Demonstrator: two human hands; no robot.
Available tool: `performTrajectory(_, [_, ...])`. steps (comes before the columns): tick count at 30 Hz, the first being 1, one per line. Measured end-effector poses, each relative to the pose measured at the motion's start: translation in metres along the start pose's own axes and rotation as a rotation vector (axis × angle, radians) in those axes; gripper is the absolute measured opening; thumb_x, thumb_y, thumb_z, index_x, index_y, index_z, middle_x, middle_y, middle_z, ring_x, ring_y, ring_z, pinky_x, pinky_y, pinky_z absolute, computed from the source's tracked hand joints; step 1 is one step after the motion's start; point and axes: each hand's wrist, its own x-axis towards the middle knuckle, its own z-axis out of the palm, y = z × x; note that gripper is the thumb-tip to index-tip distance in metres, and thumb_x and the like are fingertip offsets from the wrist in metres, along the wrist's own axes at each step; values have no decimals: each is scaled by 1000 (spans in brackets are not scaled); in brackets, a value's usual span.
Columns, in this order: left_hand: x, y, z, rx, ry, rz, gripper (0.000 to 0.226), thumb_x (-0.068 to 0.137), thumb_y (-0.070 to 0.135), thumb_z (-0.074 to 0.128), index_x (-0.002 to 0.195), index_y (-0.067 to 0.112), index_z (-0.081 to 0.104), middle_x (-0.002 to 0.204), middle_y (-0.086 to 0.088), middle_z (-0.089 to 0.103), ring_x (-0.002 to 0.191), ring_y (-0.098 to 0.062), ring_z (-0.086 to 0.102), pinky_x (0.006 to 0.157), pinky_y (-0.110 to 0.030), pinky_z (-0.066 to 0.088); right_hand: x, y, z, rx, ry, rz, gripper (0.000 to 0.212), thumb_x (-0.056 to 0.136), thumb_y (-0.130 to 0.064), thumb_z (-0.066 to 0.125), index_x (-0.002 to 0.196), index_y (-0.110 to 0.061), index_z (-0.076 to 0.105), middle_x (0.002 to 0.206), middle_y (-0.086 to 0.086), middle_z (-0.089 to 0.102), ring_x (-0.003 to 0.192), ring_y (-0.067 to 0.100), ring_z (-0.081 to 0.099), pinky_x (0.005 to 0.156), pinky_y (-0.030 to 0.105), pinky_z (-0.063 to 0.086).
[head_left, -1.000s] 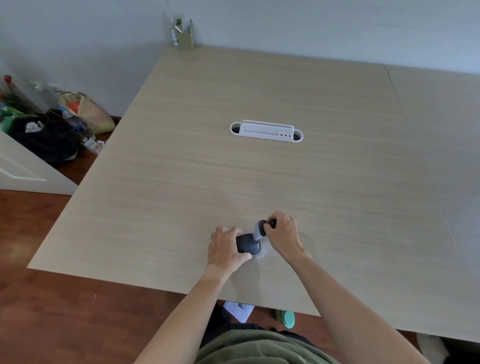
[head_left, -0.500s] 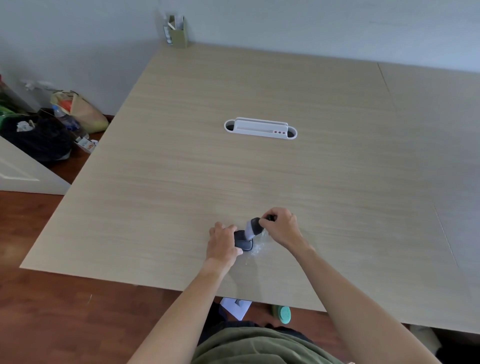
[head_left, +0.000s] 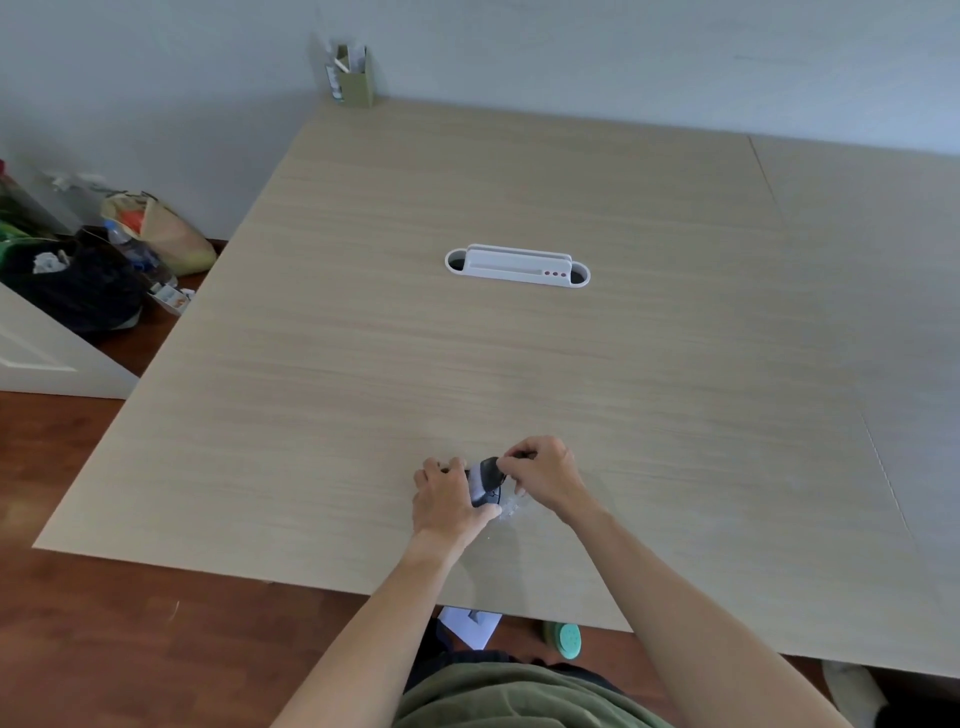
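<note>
Sitting on clear plastic (head_left: 511, 512): black-grey device (head_left: 487, 480)

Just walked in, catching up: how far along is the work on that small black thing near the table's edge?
Done: crumpled clear plastic lies on the table beside the black thing. In hand: the left hand grips it while the right hand pinches its upper end. Left, probably: that end has not come off yet.
</note>
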Motion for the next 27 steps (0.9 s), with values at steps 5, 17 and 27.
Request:
performTrajectory(5, [2,-2,1,-4,14,7,64,73,40,75,126,15,49,125,-9,43,118,-28,40,91,-38,48,3,13,3,-171,142,-78,10,79,-5,58,78,-4,67,75,6,66,67,24,59,57,33,48])
performTrajectory(17, [3,-1,0,76,43,0,71,67,39,78,124,12,45,124,-9,43,114,-27,43,90,-32,47,3,10,16,-142,104,-88,8,80,-8,60,78,-3,67,76,8,68,70,23,59,59,30,47])
performTrajectory(27, [1,-7,-3,41,47,36,69,67,30,78,124,11,45,125,-3,50,116,-25,48,91,-31,46,9,-4,22,-69,109,-59,8,81,-9,60,79,-5,67,78,6,67,70,21,59,56,24,44])
